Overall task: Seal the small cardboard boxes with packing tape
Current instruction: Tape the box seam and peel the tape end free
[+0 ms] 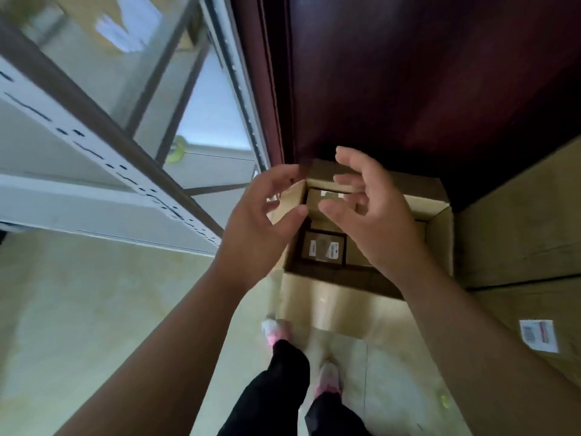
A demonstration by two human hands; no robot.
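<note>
Your left hand (261, 221) and right hand (374, 215): bare, forearms bare too. Legs: you wear loose black trousers (283, 388). Feet: pale pink-and-white fabric trainers (275, 330), toes blurred.

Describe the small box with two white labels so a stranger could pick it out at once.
Find the big open carton on the floor at the foot of the dark red door. Inside, by its left wall on the side nearest the person, lies the small box. Unlike its neighbours, its top bears two white labels side by side.
</note>
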